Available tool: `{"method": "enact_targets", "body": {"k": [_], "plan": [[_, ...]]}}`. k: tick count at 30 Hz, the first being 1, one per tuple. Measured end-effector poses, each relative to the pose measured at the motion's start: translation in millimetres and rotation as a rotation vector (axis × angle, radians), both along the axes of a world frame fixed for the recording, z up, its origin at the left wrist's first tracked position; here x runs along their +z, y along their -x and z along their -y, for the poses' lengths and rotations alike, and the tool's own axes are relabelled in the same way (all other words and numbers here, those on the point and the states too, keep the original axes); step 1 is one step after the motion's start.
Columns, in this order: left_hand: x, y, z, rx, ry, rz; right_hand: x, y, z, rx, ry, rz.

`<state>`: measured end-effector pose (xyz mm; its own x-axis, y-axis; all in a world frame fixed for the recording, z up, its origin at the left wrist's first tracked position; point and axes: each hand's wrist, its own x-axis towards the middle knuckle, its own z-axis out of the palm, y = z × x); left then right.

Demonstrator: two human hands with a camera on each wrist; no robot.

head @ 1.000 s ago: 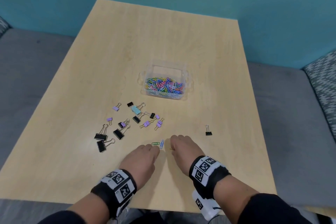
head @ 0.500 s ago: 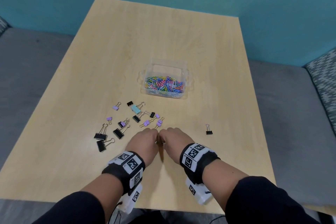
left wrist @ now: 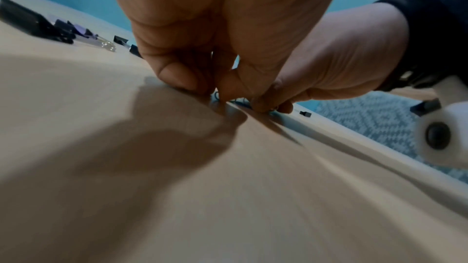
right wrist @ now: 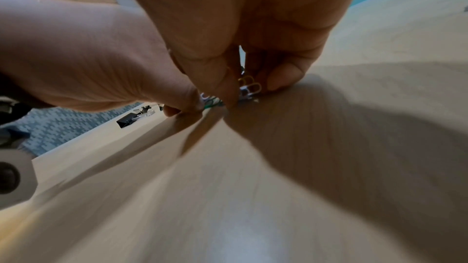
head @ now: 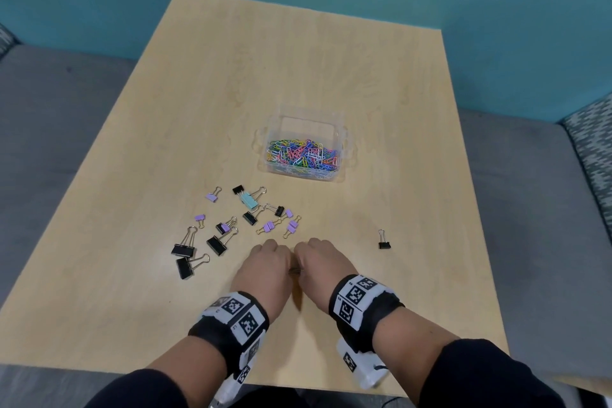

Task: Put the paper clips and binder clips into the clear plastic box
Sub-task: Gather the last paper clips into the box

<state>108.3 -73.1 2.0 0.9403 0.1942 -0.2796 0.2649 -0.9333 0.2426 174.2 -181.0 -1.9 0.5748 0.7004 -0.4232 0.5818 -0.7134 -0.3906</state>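
Both hands meet knuckle to knuckle on the near middle of the table. My left hand (head: 266, 260) curls down and pinches a green paper clip (right wrist: 212, 103) against the wood. My right hand (head: 316, 257) pinches yellow and white paper clips (right wrist: 249, 85) between thumb and finger. From the head view these clips are hidden under the hands. The clear plastic box (head: 264, 142) stands beyond the hands, holding a heap of coloured paper clips (head: 303, 156). Several black, purple and teal binder clips (head: 245, 219) lie scattered left of the hands. One black binder clip (head: 384, 242) lies alone to the right.
The light wooden table (head: 298, 60) is bare at the back and along its right side. Grey upholstery surrounds it, with a patterned cushion (head: 592, 149) at the right. A teal wall stands behind.
Both hands slid forward and drew together over the two loose paper clips, which were visible before and are now covered. The head view shifted slightly.
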Motion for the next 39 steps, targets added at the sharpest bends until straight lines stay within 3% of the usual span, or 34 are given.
{"method": "enact_targets", "body": {"k": [5,16,18,21,24,27,33,39], "plan": [[-13,4,0,-0.060,0.032,-0.047,2,0,0,0.015,-0.015,-0.009],[-10,3,-14,0.187,0.239,-0.009,1,-3,5,-0.009,-0.025,0.005],[-9,6,-20,0.281,0.335,-0.025,3,-9,9,-0.134,-0.062,-0.079],[-10,9,-24,0.331,0.439,-0.038,0,-20,20,-0.538,-0.250,-0.281],[-7,6,-19,0.251,0.436,-0.034,4,-25,28,-0.924,-0.510,-0.584],[-7,-7,-9,0.052,0.335,-0.050,6,-29,34,-1.069,-0.603,-0.704],[-1,-29,7,-0.212,0.116,-0.123,12,-45,32,-1.029,-0.589,-0.623],[4,-37,11,-0.223,0.053,-0.241,32,-120,-11,-0.826,-0.497,-0.299]]}}
